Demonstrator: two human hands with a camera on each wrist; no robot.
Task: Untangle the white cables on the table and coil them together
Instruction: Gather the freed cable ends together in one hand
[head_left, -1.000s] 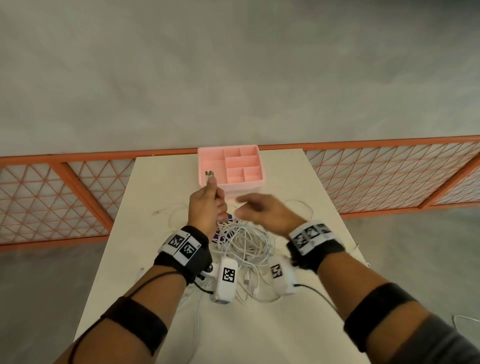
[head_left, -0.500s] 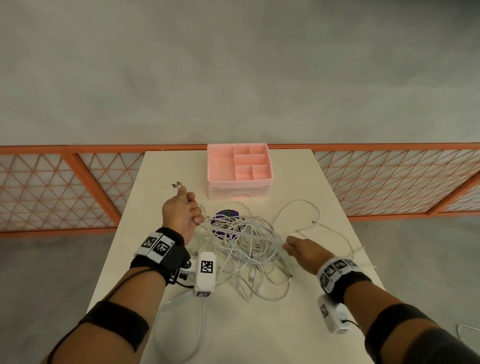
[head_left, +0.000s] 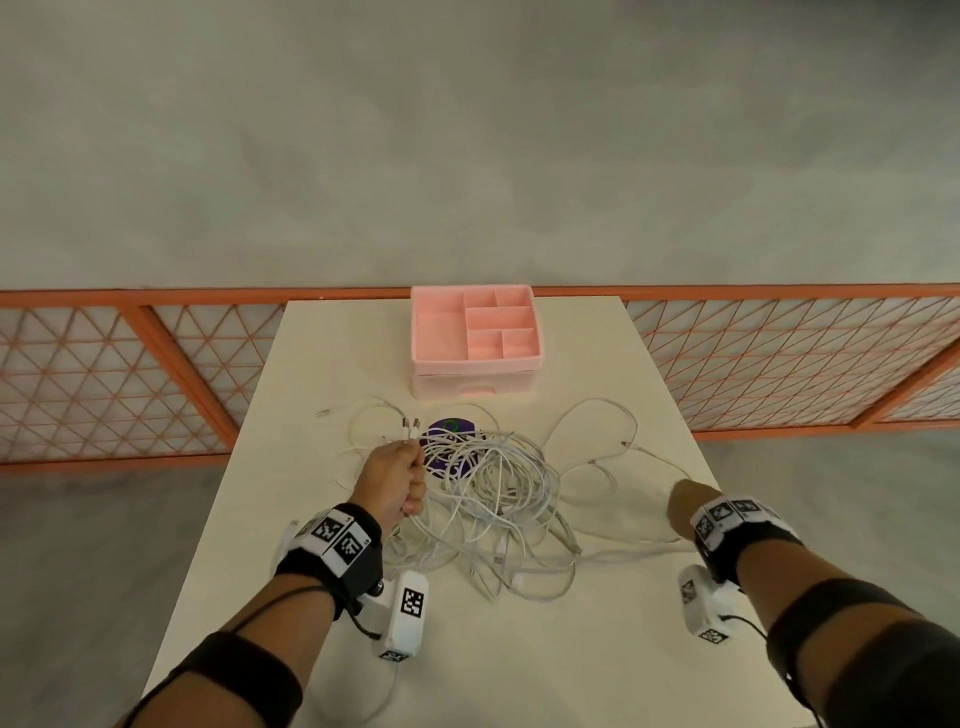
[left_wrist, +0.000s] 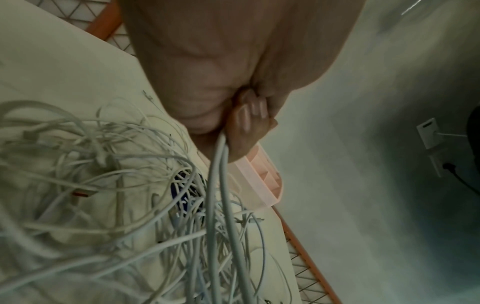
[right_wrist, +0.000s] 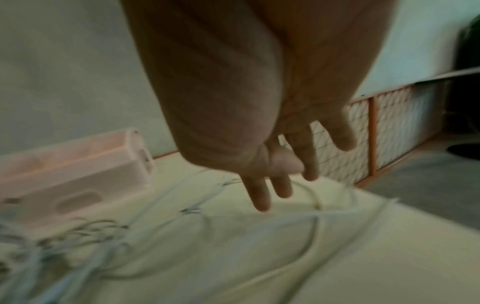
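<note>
Left hand (head_left: 392, 480) is fisted round a few white cables (head_left: 498, 499), plug ends (head_left: 410, 428) poking up above the knuckles; in the left wrist view the fingers (left_wrist: 249, 117) curl tight on two strands running down into the pile. Right hand (head_left: 688, 506) sits near the table's (head_left: 322, 364) right edge, fingers (right_wrist: 259, 197) straight and slightly spread over a loose strand, gripping nothing; that view is blurred, so contact w/ the cable can't be told. The tangle lies mid-table, partly over a purple disc (head_left: 449, 428), w/ a pink organizer box (head_left: 475, 332) behind it.

Risks, as I judge them: pulling the held ends up hard would prob. cinch the knots tighter, not free them. Loose loops reach toward the right edge and could slide off if the pile gets dragged. A snagged plug might also tug the disc along.

Vs 0.5 s ago: right hand has swung out from the pile's right side to the table edge; left hand has moved in closer to the pile, same grip.
</note>
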